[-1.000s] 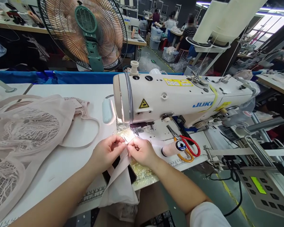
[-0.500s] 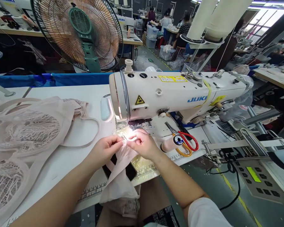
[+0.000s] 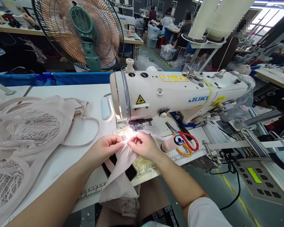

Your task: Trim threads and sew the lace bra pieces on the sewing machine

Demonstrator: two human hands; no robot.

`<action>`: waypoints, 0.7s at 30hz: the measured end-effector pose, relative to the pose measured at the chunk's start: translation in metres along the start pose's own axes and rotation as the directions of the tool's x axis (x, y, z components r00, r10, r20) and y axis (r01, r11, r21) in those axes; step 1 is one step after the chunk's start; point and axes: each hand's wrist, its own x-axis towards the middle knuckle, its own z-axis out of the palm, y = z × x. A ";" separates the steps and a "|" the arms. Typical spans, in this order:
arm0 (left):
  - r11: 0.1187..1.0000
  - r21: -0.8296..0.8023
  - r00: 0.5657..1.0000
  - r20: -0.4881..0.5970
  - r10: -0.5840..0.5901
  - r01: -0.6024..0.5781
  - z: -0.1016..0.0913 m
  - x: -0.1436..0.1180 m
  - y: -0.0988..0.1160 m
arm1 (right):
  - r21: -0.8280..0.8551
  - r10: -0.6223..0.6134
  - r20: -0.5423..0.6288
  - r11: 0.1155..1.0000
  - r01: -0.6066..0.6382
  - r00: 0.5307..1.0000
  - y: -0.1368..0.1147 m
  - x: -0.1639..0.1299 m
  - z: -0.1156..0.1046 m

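My left hand (image 3: 107, 148) and my right hand (image 3: 143, 145) pinch the top edge of a pale pink fabric piece (image 3: 119, 179), fingertips almost touching. The fabric hangs down over the table's front edge, across a black phone-like object (image 3: 130, 171). Both hands sit just in front of the lit needle area (image 3: 129, 134) of a white JUKI sewing machine (image 3: 175, 94).
A heap of pink lace garments (image 3: 23, 135) lies on the white table (image 3: 68, 157) at left. Red and orange scissors (image 3: 186, 143) and a thread spool (image 3: 171, 144) rest right of my hands. A control panel (image 3: 257, 181) sits lower right. A fan (image 3: 82, 31) stands behind; people work far back.
The hands stayed together at the fabric's top edge, shifting slightly toward the needle area; the view dropped and tilted a little. The fabric still hangs over the edge.
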 end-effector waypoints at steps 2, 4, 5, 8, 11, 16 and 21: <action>0.997 0.078 0.999 -0.037 0.024 -0.021 0.001 -0.001 0.002 | -0.010 -0.049 -0.023 0.999 0.048 0.999 0.000 0.000 0.000; 0.976 0.210 0.988 -0.127 0.092 -0.064 0.003 -0.003 0.001 | -0.003 -0.105 -0.016 0.994 0.105 0.994 0.000 -0.001 -0.002; 0.949 0.297 0.969 -0.184 0.163 -0.103 0.004 -0.003 0.000 | 0.011 -0.136 0.002 0.991 0.136 0.991 0.000 -0.001 -0.003; 0.759 0.578 0.815 -0.259 0.518 -0.300 0.007 -0.003 -0.007 | 0.102 -0.183 0.104 0.980 0.172 0.978 0.000 -0.003 -0.007; 0.450 0.748 0.556 -0.132 0.821 -0.487 0.009 -0.001 -0.012 | 0.291 -0.045 0.226 0.956 -0.023 0.973 0.000 -0.003 -0.008; 0.302 0.790 0.469 -0.020 0.883 -0.534 0.012 0.001 -0.014 | 0.490 0.122 0.306 0.830 -0.266 0.944 0.003 0.001 -0.003; 0.525 0.665 0.684 -0.030 0.729 -0.531 0.013 0.003 -0.016 | 0.368 0.068 0.099 0.924 -0.100 0.993 0.010 0.003 0.003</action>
